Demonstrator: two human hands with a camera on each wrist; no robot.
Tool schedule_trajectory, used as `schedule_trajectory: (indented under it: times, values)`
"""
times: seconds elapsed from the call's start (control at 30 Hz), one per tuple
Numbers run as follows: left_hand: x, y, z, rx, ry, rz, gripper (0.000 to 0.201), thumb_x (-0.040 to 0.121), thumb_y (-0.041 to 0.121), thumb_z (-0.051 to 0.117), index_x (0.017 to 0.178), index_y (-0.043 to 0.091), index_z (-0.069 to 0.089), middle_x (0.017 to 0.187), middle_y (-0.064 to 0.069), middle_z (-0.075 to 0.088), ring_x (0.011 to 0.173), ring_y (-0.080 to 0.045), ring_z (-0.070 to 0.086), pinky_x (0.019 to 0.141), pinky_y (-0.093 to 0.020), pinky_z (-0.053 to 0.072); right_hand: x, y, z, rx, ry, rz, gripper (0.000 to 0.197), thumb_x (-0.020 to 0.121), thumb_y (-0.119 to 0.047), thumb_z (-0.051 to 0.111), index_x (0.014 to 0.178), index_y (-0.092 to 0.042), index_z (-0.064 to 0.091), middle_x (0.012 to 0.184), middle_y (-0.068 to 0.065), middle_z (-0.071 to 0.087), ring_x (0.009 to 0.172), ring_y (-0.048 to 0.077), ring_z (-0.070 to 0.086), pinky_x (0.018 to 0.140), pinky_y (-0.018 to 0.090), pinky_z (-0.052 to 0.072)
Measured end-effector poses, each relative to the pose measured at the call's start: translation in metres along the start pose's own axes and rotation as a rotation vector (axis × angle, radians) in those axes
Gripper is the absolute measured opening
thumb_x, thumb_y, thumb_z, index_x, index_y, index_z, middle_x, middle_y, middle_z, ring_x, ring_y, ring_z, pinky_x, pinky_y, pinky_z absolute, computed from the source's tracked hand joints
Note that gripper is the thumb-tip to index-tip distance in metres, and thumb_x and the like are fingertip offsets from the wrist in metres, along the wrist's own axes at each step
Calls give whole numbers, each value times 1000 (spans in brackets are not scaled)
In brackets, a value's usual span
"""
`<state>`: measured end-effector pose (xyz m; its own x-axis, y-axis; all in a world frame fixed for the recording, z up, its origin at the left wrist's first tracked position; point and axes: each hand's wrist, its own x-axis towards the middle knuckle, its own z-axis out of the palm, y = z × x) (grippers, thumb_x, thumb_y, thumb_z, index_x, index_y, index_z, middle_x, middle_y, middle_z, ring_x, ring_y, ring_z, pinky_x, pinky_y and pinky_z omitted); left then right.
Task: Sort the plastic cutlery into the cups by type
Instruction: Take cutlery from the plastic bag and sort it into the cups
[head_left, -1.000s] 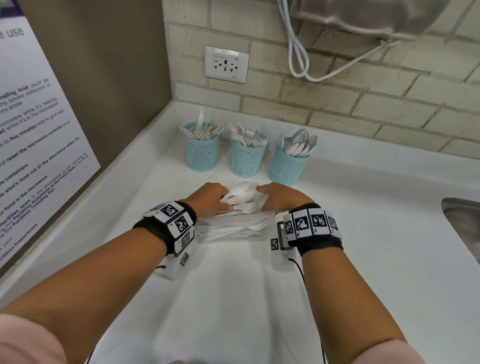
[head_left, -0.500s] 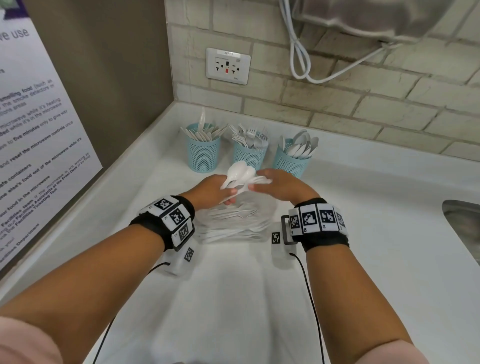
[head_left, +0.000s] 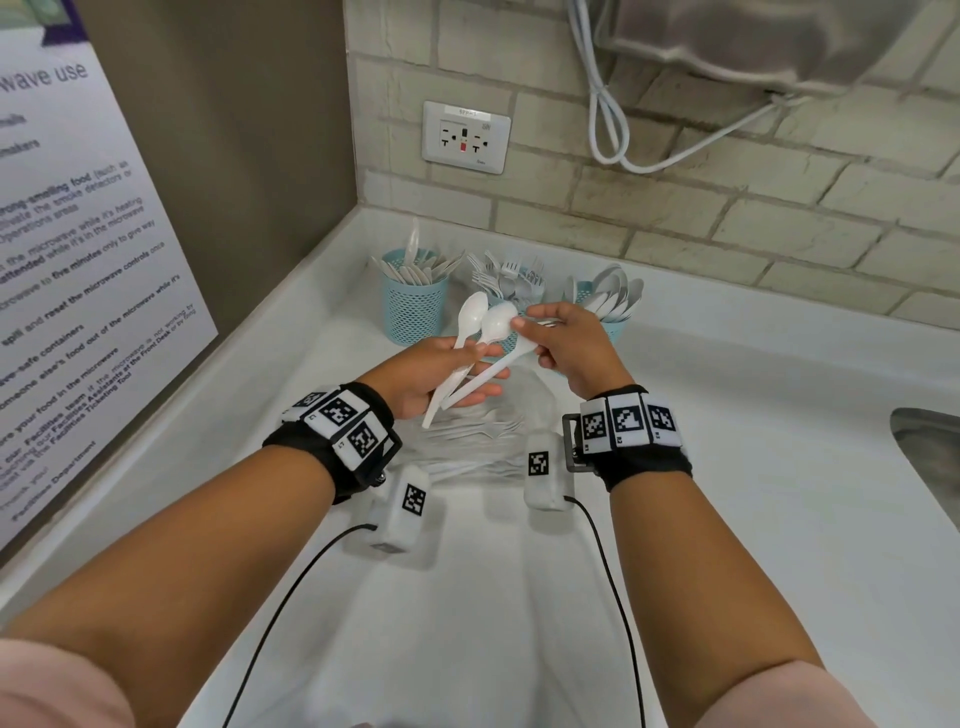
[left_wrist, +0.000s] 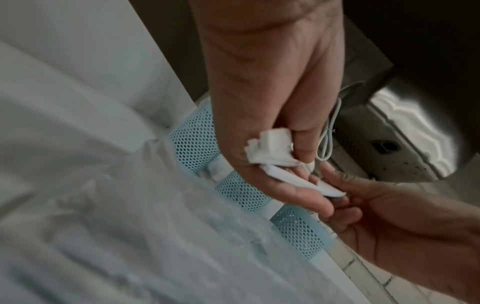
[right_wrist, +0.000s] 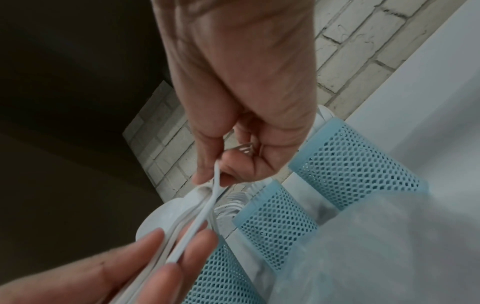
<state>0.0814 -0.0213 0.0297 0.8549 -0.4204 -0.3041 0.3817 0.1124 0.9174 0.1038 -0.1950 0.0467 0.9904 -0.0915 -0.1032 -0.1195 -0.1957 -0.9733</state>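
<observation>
My left hand (head_left: 488, 371) grips several white plastic spoons (head_left: 475, 317) by their handles, bowls pointing up, above the counter. My right hand (head_left: 527, 338) pinches one of these spoons near its bowl; in the right wrist view its thumb and finger close on the thin spoon handle (right_wrist: 207, 205). Behind the hands stand three blue mesh cups: the knife cup (head_left: 413, 306) on the left, the fork cup (head_left: 506, 283) in the middle, partly hidden, and the spoon cup (head_left: 605, 299) on the right. A clear bag of mixed cutlery (head_left: 483, 434) lies under the hands.
The white counter (head_left: 727, 467) meets a brick wall with an outlet (head_left: 465, 137) behind the cups. A poster panel (head_left: 78, 260) closes the left side. A sink edge (head_left: 930, 467) shows at the right, and a looped white cable (head_left: 608, 130) hangs above.
Both hands have risen from the bag, lifting the spoons toward the cups. The right hand has shifted to pinch one spoon in the bunch.
</observation>
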Motion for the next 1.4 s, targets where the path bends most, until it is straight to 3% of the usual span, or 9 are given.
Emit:
schedule_trajectory:
  times: [0.33, 0.5, 0.7, 0.77, 0.9, 1.07, 1.17, 1.27, 1.4]
  values:
    - [-2, -3, 1, -125, 41, 33, 18, 95, 8, 51, 108, 12, 61, 102, -11, 68, 76, -14, 72, 60, -21, 57, 1, 3, 1, 99, 17, 64, 33, 82, -14, 71, 110, -15, 53, 79, -3, 59, 62, 8, 51, 53, 18, 41]
    - [-1, -5, 1, -136, 90, 45, 15, 94, 9, 53, 106, 12, 61, 99, -10, 68, 72, -15, 72, 60, -21, 57, 1, 0, 3, 96, 44, 25, 33, 87, -14, 66, 117, -10, 55, 78, -3, 59, 57, 6, 51, 45, 14, 39]
    - [-1, -4, -3, -177, 131, 37, 11, 95, 15, 51, 99, 18, 61, 95, -5, 69, 69, -12, 72, 59, -19, 56, 10, -32, -11, 249, 353, -188, 34, 88, -6, 62, 120, -3, 52, 79, 4, 58, 53, 8, 51, 44, 14, 41]
    - [0, -4, -5, -191, 160, 41, 11, 95, 16, 52, 97, 19, 62, 93, -4, 69, 68, -10, 71, 58, -18, 56, 16, -45, -16, 244, 492, -301, 32, 89, -8, 61, 120, -6, 52, 87, 6, 60, 57, 11, 53, 49, 20, 47]
    - [3, -5, -6, -231, 202, 40, 11, 94, 19, 53, 98, 21, 64, 82, 1, 72, 57, -3, 66, 47, -13, 49, 31, -52, -13, 76, 616, -438, 26, 91, -18, 57, 117, -18, 54, 85, -7, 61, 69, 18, 64, 71, 38, 56]
    - [4, -6, -8, -227, 233, 33, 15, 96, 25, 51, 100, 18, 64, 87, 2, 66, 46, 0, 49, 40, -9, 38, 50, -34, 7, -222, 470, -436, 27, 93, -17, 53, 120, -14, 56, 83, 1, 60, 79, 29, 67, 77, 43, 55]
    - [4, -6, -10, -223, 228, 11, 22, 97, 29, 49, 105, 16, 64, 87, 1, 66, 47, -1, 45, 40, -10, 37, 58, -24, 13, -428, 344, -425, 30, 95, -14, 49, 122, -13, 61, 98, 10, 69, 91, 28, 66, 86, 32, 51]
    - [3, -6, -11, -242, 212, -13, 22, 97, 26, 48, 106, 13, 63, 88, 0, 67, 50, -2, 47, 39, -12, 37, 61, -16, 17, -634, 201, -399, 35, 94, -6, 44, 122, -14, 63, 117, 9, 67, 105, 25, 63, 88, 22, 43]
    - [2, -6, -10, -247, 193, 13, 22, 98, 18, 48, 110, 5, 61, 92, -2, 68, 53, -2, 56, 45, -12, 44, 59, -21, 21, -778, 113, -434, 31, 95, -11, 43, 117, -10, 66, 112, 16, 68, 104, 32, 62, 89, 31, 48]
